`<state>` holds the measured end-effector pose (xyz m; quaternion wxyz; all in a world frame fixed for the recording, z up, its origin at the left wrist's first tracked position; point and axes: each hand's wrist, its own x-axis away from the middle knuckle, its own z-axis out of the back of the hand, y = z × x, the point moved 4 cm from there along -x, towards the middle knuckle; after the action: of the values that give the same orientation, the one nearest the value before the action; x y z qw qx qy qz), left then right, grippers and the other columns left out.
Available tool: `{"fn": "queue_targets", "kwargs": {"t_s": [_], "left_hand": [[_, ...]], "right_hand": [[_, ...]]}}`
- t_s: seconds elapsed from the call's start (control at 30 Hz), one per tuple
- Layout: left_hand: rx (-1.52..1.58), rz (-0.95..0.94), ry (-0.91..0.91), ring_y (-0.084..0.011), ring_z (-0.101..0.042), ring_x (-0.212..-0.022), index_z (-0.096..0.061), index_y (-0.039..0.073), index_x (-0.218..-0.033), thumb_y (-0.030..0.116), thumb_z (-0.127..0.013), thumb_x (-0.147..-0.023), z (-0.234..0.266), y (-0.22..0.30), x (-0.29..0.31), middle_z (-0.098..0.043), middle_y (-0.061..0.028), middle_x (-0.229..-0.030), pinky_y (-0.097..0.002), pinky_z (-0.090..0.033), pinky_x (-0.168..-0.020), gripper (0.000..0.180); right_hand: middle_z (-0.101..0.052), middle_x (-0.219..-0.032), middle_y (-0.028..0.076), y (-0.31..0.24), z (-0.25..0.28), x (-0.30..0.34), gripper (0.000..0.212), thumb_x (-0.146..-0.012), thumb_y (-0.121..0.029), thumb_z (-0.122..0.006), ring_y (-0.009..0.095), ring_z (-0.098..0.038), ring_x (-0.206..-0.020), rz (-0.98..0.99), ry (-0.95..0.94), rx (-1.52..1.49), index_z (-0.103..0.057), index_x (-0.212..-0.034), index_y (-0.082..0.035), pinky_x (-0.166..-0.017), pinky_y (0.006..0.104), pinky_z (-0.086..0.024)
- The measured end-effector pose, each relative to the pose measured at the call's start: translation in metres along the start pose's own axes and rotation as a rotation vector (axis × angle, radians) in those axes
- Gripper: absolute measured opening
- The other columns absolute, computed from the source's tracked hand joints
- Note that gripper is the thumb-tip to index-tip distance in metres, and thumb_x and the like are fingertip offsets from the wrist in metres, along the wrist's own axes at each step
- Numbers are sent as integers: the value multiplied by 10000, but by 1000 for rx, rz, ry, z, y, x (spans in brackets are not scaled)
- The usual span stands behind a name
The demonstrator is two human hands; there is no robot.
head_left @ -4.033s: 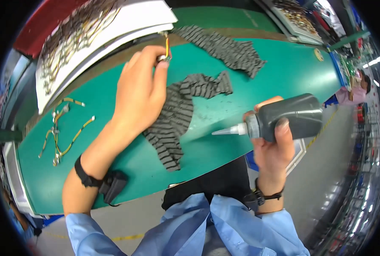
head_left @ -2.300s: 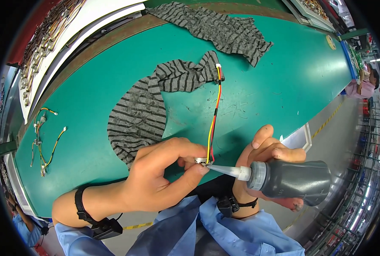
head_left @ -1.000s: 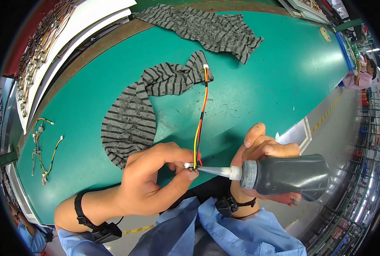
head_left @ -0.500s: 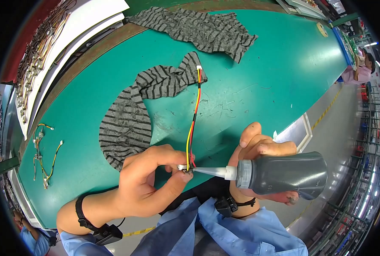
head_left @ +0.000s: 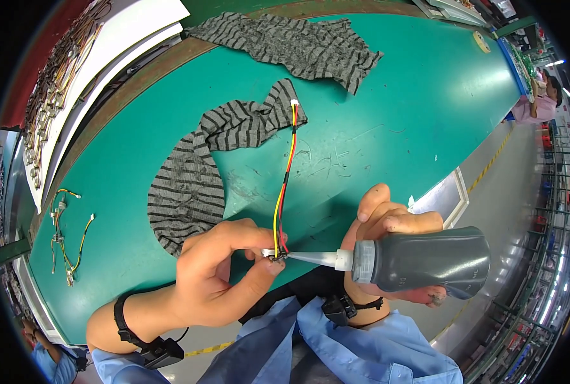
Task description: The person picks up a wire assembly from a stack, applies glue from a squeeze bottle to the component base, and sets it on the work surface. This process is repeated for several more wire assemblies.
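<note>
Between the thumb and fingertips of my left hand (head_left: 218,272) is a small component with a wire harness (head_left: 286,173) on it. Its yellow, red and black wires run up and away to a white plug that overlaps a striped sleeve. My right hand (head_left: 387,221) grips a squeeze bottle (head_left: 426,261) of dark grey liquid, lying on its side. The bottle's pointed nozzle (head_left: 314,257) aims left, its tip at the component by my left fingertips. Whether a drop is coming out is too small to tell.
Two grey-and-black striped fabric sleeves (head_left: 186,185) lie on the green table (head_left: 394,128). More wire harnesses (head_left: 61,237) rest at the left, and many hang over white boards (head_left: 87,96) at the far left. A tape roll (head_left: 481,42) sits far right. Co-workers (head_left: 539,102) are at the edges.
The wire harness has tilted slightly, its upper end shifting a little left. Both hands and the bottle stay nearly where they were, nozzle tip still at the component.
</note>
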<state>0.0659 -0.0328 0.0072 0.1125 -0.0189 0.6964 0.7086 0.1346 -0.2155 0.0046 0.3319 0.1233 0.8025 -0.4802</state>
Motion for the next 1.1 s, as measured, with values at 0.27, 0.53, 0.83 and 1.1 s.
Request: {"fn": "queue_targets", "kwargs": {"t_s": [0.27,0.53,0.83,1.1], "left_hand": [[38,-4,53,-134,-564,-675,-534,-57,-1014,-111,-602,-791,2,-1,0,-618,-122,-912,-250,-451,-601,239],[17,-3,-72,-153,-573,-726,-459,-53,-1062,-91,-523,-857,4,0,0,-560,-154,-948,-278,-491,-650,218],[288,78,44,-140,-584,-801,-505,-57,-1094,-110,-573,-833,2,-3,3,-597,-120,-993,-282,-480,-680,275],[268,43,-25,-178,-587,-747,-466,-46,-1090,-76,-522,-866,1,1,-4,-569,-132,-912,-301,-487,-672,233]], "right_hand": [[-339,-414,10,3,-3,-1,739,-817,-731,-411,120,-296,-345,57,154,77,-488,-881,1,-580,303,-330],[-462,-550,39,0,2,0,733,-803,-639,-564,156,-424,-489,-7,5,100,-497,-1031,54,-666,371,-382],[-451,-613,12,0,7,0,763,-755,-669,-590,134,-393,-497,84,281,-178,-509,-1026,40,-721,372,-362],[-435,-634,-9,-5,3,-5,851,-665,-766,-605,106,-380,-509,51,241,-142,-504,-975,21,-687,358,-359]]}}
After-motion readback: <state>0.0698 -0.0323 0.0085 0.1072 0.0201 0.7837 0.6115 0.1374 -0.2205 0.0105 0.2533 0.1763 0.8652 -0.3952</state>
